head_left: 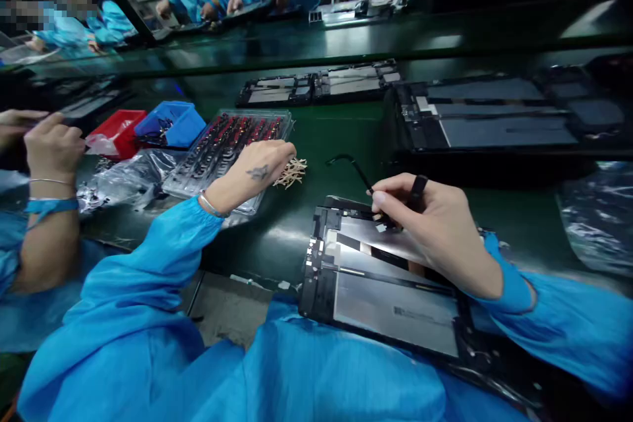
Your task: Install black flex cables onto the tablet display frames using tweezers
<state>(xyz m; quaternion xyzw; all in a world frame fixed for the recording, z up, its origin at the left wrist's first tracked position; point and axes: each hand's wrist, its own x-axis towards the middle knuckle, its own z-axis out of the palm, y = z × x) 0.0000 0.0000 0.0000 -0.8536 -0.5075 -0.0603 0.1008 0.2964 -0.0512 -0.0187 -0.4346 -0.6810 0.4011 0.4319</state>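
Observation:
My right hand [430,224] pinches a thin black curved piece [352,163] between thumb and fingers; its hooked end points away to the left, and I cannot tell its exact kind. Beneath that hand lies an opened tablet [395,313], its silver inside facing up, its near edge over my lap. My left hand [264,165] reaches to a small pile of tan strips [293,175], fingers closed together; their tips are turned away, so what they hold is hidden. Beside and partly under the left wrist sits a clear plastic tray [217,145] of small black and red parts.
Left of the tray are a blue bin [171,124], a red bin [119,132] and clear plastic bags [133,178]. Opened tablets [353,81] lie farther back; a stack of tablets [494,115] stands right. A co-worker's hand [54,142] is at far left. Other people work across the bench.

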